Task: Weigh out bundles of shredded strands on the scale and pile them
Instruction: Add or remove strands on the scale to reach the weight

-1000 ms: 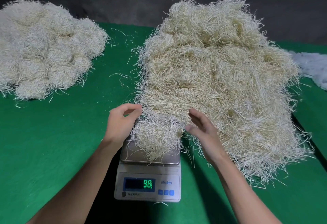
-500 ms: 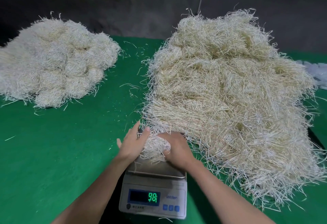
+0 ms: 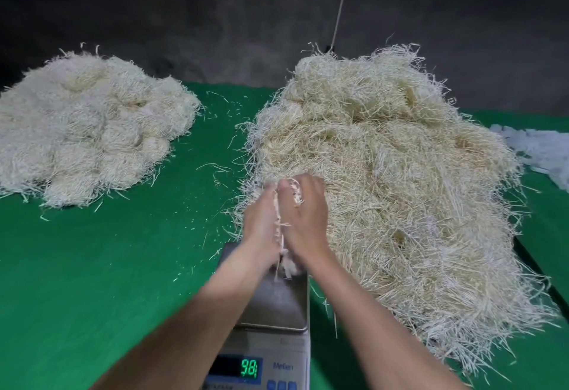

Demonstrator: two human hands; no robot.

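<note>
Both hands are pressed together around a small bundle of pale shredded strands (image 3: 282,229), lifted above the far edge of the scale. My left hand (image 3: 261,217) and my right hand (image 3: 304,214) squeeze it between them; strand ends stick out at the fingertips and at the wrists. The scale (image 3: 277,306) has a bare steel pan and its green display (image 3: 248,368) reads 98. The big loose heap of strands (image 3: 400,189) lies right behind and to the right of my hands. The pile of weighed bundles (image 3: 89,131) sits at the far left.
Green cloth (image 3: 107,266) covers the table, dotted with stray strands. White material (image 3: 542,152) lies at the far right edge. A dark wall stands behind, and a thin cord (image 3: 340,7) hangs down it.
My hands closed on the bundle on the pan, then lifted it up and away from the scale. The pan is bare now. The camera has tilted and moved closer.
</note>
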